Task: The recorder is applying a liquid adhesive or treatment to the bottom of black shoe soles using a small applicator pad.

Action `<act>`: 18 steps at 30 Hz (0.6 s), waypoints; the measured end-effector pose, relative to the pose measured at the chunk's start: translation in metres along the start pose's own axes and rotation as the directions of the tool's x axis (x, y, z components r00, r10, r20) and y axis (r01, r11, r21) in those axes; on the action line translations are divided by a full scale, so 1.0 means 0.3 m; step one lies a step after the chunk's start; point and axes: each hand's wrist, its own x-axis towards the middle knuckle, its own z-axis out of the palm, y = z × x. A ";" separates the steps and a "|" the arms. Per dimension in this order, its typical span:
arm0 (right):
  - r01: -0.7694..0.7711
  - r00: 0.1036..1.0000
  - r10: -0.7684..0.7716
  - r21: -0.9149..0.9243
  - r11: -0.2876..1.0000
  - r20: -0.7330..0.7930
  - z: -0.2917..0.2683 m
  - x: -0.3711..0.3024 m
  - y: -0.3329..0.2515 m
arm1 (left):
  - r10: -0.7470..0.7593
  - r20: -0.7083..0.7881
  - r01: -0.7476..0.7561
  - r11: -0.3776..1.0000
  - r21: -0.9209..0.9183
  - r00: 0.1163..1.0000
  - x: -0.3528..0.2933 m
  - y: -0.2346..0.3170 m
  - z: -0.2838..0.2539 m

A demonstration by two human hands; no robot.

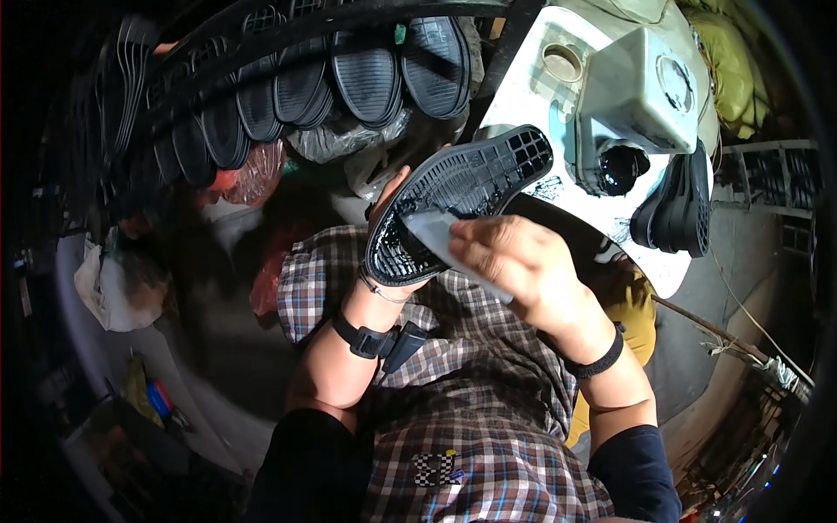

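Observation:
My left hand [391, 193] supports a black shoe sole [453, 187] from beneath, its fingers curled round the far edge and partly hidden. The sole is tilted, its ribbed and gridded side facing me, with a wet, glossy black coating on the nearer, rounded end. In my right hand [523, 261] is a pale, flat, blade-like tool [436, 237], pinched in the fingers and slightly blurred. Its tip lies over the coated part of the sole; contact is hard to make out.
At the right, a stained white board [667, 266] bears a white plastic container [641, 96], a pot of glossy black liquid [621, 167] and a pair of black soles [676, 209]. Stacked soles [366, 78] line a dark rack at the upper left. Plastic bags [357, 139] sit beneath.

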 end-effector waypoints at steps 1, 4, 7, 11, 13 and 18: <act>-0.076 0.997 0.075 -0.040 0.996 -0.022 -0.009 -0.011 0.019 | -0.020 0.020 0.021 0.999 -0.025 1.000 0.003 -0.004 -0.005; -0.291 0.956 0.279 -0.171 0.941 -0.093 -0.050 -0.068 0.096 | 0.234 0.192 -0.302 0.753 0.584 0.953 0.018 -0.044 -0.043; -0.400 0.886 0.357 -0.100 0.911 -0.295 -0.106 -0.125 0.120 | 0.039 0.136 -0.054 0.993 0.109 0.990 -0.004 -0.017 -0.022; -0.744 0.585 0.583 -0.086 0.662 -0.564 -0.239 -0.332 0.172 | -0.041 0.110 0.021 0.983 0.181 0.993 0.016 -0.011 -0.015; -0.859 0.431 0.661 -0.053 0.510 -0.614 -0.275 -0.370 0.204 | -0.089 0.100 0.080 0.993 0.092 0.991 0.023 -0.011 -0.016; -0.788 0.475 0.694 0.090 0.610 -0.542 -0.266 -0.471 0.301 | -0.105 0.101 0.115 0.989 -0.093 0.989 0.019 -0.031 0.008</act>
